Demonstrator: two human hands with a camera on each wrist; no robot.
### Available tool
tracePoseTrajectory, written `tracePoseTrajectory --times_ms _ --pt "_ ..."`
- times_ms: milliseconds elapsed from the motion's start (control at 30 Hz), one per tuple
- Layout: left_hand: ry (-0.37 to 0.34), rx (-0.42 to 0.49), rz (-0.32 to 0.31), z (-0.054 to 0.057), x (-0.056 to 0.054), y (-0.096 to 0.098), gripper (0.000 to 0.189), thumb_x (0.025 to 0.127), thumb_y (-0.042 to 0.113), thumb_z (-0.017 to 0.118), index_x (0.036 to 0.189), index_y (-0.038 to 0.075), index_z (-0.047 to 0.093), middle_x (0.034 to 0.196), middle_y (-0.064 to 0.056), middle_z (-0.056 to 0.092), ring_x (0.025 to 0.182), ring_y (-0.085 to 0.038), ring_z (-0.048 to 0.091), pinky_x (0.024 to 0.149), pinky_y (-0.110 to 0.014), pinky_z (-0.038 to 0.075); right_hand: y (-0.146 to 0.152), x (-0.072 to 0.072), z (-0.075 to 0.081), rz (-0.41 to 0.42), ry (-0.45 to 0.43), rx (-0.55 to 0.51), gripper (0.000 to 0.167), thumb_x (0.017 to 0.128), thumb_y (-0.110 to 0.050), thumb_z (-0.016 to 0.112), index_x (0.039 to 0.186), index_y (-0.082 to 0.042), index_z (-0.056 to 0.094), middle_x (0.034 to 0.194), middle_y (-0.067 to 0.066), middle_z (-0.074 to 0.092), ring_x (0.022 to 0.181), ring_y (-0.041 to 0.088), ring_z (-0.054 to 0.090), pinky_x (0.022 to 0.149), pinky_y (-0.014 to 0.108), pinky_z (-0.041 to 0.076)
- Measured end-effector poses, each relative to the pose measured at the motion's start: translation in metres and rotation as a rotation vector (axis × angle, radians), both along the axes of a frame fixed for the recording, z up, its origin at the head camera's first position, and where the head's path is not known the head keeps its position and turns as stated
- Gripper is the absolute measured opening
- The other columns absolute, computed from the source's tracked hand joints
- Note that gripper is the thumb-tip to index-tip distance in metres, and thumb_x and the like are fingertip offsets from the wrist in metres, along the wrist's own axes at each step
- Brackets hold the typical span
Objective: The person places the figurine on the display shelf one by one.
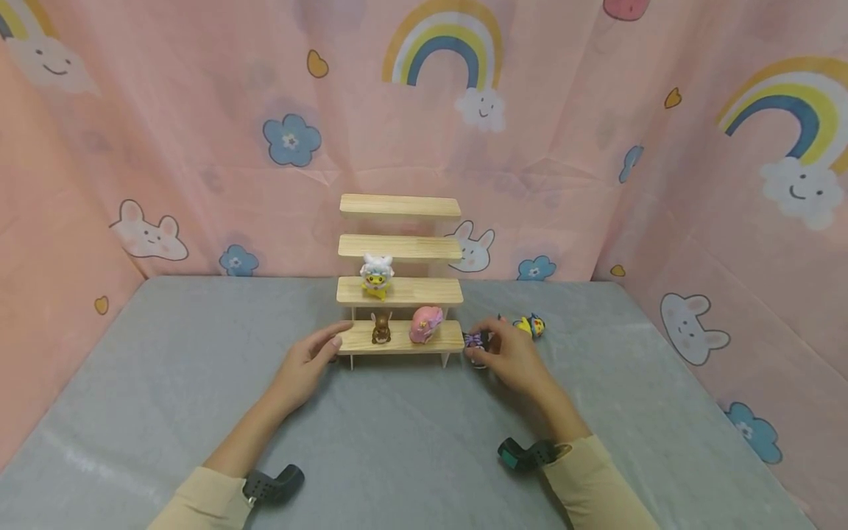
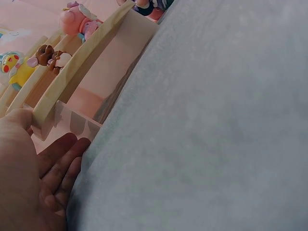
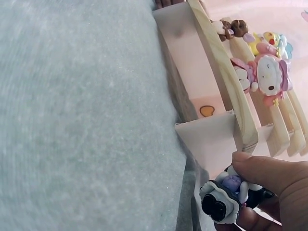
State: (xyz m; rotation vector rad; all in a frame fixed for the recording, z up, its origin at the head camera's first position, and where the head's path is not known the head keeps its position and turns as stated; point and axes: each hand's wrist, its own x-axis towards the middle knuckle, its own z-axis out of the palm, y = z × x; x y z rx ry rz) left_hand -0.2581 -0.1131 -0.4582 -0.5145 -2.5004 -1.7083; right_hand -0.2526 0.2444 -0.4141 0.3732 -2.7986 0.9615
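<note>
My left hand (image 1: 308,361) rests at the left end of the lowest step of a wooden display shelf (image 1: 397,293), thumb against the board and other fingers loosely extended beside the support. My right hand (image 1: 513,353) pinches a small black, white and purple figurine (image 3: 231,192) between thumb and fingers, close to the step's right end. On that lowest step stand a brown long-eared figurine (image 1: 380,328) and a pink figurine (image 1: 425,324). One step up is a yellow figurine (image 1: 376,280) with a white fluffy hood.
A yellow and blue figurine (image 1: 530,325) lies on the grey cloth (image 1: 411,442) behind my right hand. The shelf's two upper steps (image 1: 400,247) rise toward a pink curtain (image 1: 424,147) printed with rainbows and rabbits. Dark wrist cameras (image 1: 273,483) are worn on both arms.
</note>
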Motion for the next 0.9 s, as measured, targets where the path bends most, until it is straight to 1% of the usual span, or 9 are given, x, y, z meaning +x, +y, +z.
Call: tracePoseTrajectory --times_ms 233,333,400,433,500,567,633,800,900 --pt "-0.001 -0.004 0.0 0.0007 0.0006 -0.0002 0.039 0.109 0.03 0.047 0.143 0.016 0.059 0.149 -0.009 0.057 0.118 -0.021 0.06 0.09 -0.023 0.055 -0.0003 -0.0019 -0.0006 0.004 -0.007 0.011 0.025 0.087 -0.021 0.081 0.109 -0.015 0.07 0.079 0.001 0.06 0.067 0.014 0.05 0.061 0.029 0.042" --pt "-0.001 -0.003 -0.003 0.0006 0.0005 -0.0005 0.039 0.109 0.03 0.047 0.143 0.016 0.059 0.149 -0.009 0.057 0.118 -0.021 0.06 0.09 -0.024 0.055 -0.0006 -0.0025 -0.0007 0.008 0.003 0.015 0.025 0.087 -0.02 0.081 0.108 -0.015 0.07 0.076 0.0 0.06 0.065 0.014 0.049 0.075 0.035 0.046" --pt "-0.003 -0.004 -0.001 0.0007 0.0002 -0.0007 0.038 0.109 0.031 0.047 0.143 0.017 0.059 0.148 -0.009 0.058 0.117 -0.02 0.06 0.09 -0.024 0.055 -0.0007 -0.0025 -0.0007 0.009 0.01 0.018 0.025 0.086 -0.02 0.082 0.108 -0.014 0.07 0.075 0.0 0.059 0.064 0.013 0.049 0.081 0.038 0.045" --pt "-0.004 -0.004 -0.002 0.0006 0.0001 -0.0007 0.039 0.109 0.031 0.047 0.143 0.017 0.059 0.148 -0.009 0.058 0.117 -0.02 0.06 0.09 -0.024 0.055 -0.0007 -0.0023 -0.0007 0.009 0.009 0.018 0.025 0.086 -0.02 0.082 0.108 -0.014 0.07 0.075 0.0 0.059 0.064 0.013 0.049 0.081 0.038 0.045" --pt "-0.007 -0.004 -0.001 0.0005 -0.0001 -0.0007 0.039 0.109 0.031 0.047 0.143 0.017 0.059 0.148 -0.009 0.058 0.116 -0.02 0.06 0.09 -0.024 0.055 -0.001 -0.0018 -0.0002 0.006 -0.001 0.009 0.025 0.086 -0.02 0.082 0.108 -0.015 0.071 0.075 0.0 0.059 0.064 0.013 0.049 0.076 0.035 0.047" --pt "-0.01 -0.005 0.0 0.0005 -0.0004 -0.0006 0.039 0.109 0.032 0.047 0.143 0.017 0.059 0.148 -0.009 0.058 0.116 -0.02 0.06 0.09 -0.023 0.055 -0.0012 -0.0012 0.0002 0.0 -0.018 -0.017 0.025 0.086 -0.02 0.082 0.109 -0.015 0.071 0.076 0.001 0.059 0.065 0.014 0.049 0.065 0.031 0.044" --pt "-0.011 0.0 -0.002 0.0007 -0.0004 -0.0005 0.039 0.109 0.031 0.047 0.143 0.017 0.059 0.148 -0.009 0.058 0.117 -0.02 0.06 0.09 -0.023 0.055 -0.0015 -0.0009 0.0006 -0.006 -0.04 -0.047 0.025 0.087 -0.021 0.081 0.109 -0.016 0.071 0.076 0.002 0.059 0.065 0.015 0.049 0.061 0.029 0.042" --pt "-0.006 0.004 -0.005 0.0011 0.0001 -0.0005 0.039 0.109 0.031 0.047 0.142 0.016 0.059 0.148 -0.009 0.058 0.116 -0.018 0.06 0.09 -0.023 0.055 -0.0012 -0.0008 -0.0005 -0.012 -0.063 -0.077 0.025 0.087 -0.021 0.081 0.109 -0.016 0.071 0.075 0.002 0.058 0.065 0.016 0.049 0.068 0.03 0.04" --pt "0.002 0.0 -0.005 0.0014 0.0 -0.0005 0.038 0.109 0.03 0.048 0.142 0.016 0.059 0.147 -0.009 0.058 0.113 -0.015 0.06 0.089 -0.023 0.055 -0.0008 -0.0008 -0.0012 -0.013 -0.073 -0.081 0.025 0.087 -0.021 0.081 0.109 -0.016 0.071 0.076 0.002 0.058 0.066 0.016 0.049 0.063 0.029 0.04"
